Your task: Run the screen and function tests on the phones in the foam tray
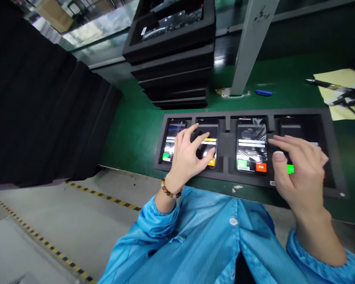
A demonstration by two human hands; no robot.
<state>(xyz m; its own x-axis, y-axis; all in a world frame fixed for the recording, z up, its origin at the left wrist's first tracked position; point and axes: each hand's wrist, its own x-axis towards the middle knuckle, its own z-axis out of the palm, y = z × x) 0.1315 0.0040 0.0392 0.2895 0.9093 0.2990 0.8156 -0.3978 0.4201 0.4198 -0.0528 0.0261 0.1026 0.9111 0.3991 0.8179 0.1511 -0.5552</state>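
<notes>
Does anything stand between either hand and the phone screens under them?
Nothing visible does. The left hand spreads over the second phone from left, the right hand over the rightmost phone. Whether fingertips touch is unclear.

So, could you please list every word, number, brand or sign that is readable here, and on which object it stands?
"O": white label on the front edge of the black tray; the right hand may hide more.
Too small or blurred to read: red button and green button on the third phone from the left; white sticker on the upper stack.
I can read no brand or number.
</notes>
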